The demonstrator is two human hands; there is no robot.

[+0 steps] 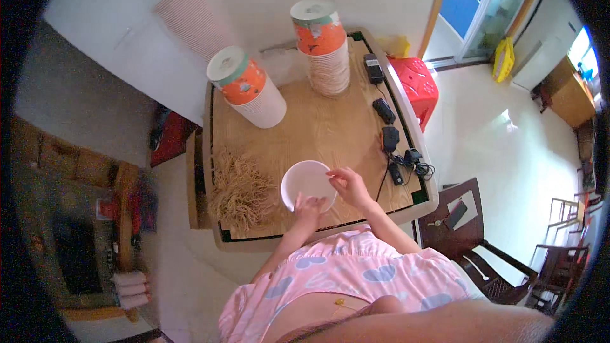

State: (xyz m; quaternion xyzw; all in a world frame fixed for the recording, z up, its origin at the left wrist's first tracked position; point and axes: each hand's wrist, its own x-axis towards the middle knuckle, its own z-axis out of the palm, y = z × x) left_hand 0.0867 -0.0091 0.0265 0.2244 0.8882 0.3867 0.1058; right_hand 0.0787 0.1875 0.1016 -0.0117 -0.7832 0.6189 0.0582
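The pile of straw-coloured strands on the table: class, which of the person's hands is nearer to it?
Left. The left hand grips the white bowl just beside the pile of strands; the right hand is across the bowl.

We see a plain white paper bowl (307, 183) on a pale wooden table (318, 127) with a dark green inner border, beside a straw-coloured heap of thin dry strands (240, 190). Two stacks of cups (251, 89) stand further back — their sides white with fine brownish stripes, the topmost ones orange with teal bands and white bases. Off to the right are black electronic devices (384, 111) with black cables, a bright red plastic stool (416, 86), and our pink garment (356, 273) patterned with pale blue hearts.
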